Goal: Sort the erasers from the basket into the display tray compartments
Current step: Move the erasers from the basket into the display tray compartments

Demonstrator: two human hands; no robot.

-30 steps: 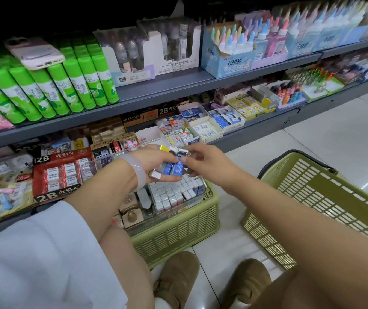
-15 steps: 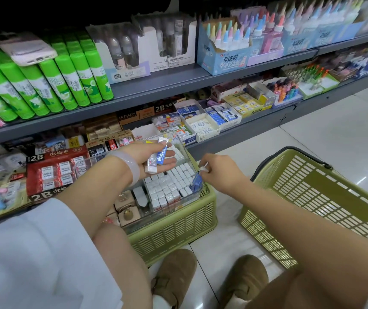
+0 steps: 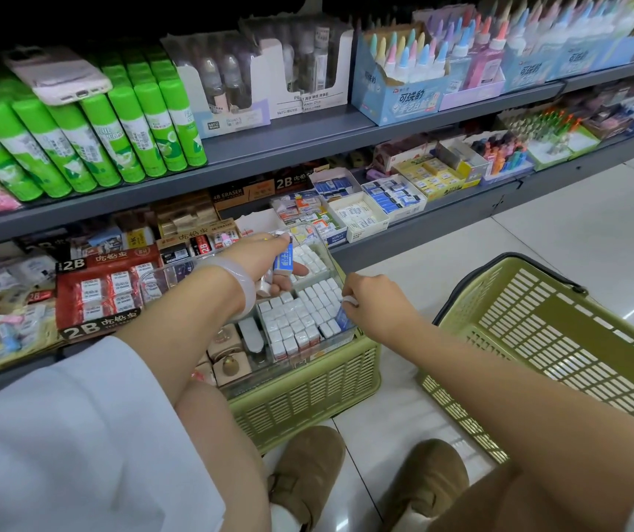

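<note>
At centre, a clear tray sits on top of a green basket, most likely so that its compartments lie within easy reach of both hands while the person crouches before the shelf. Left hand, toward ten o'clock of the tray's middle, keeps its grip closed around several erasers; one with a blue sleeve stands out between thumb and fingers, and others show below the palm, so this hand seems to serve as a holder from which pieces are fed. Right hand, at four o'clock, has a narrow grip pinching one blue eraser at the tray's right edge, its lower end down among the white rows; I judge it is being slotted upright into the gap beside them, since the packed pieces stand on end to save room. Farther compartments at twelve o'clock hold more white pieces, while the near-left ones hold other small goods that I cannot identify. A second basket stands at three o'clock on the floor, and its visible part shows no stock, so the sorting looks well along. Care is needed that the tight rows do not tip as the new piece goes in.
</note>
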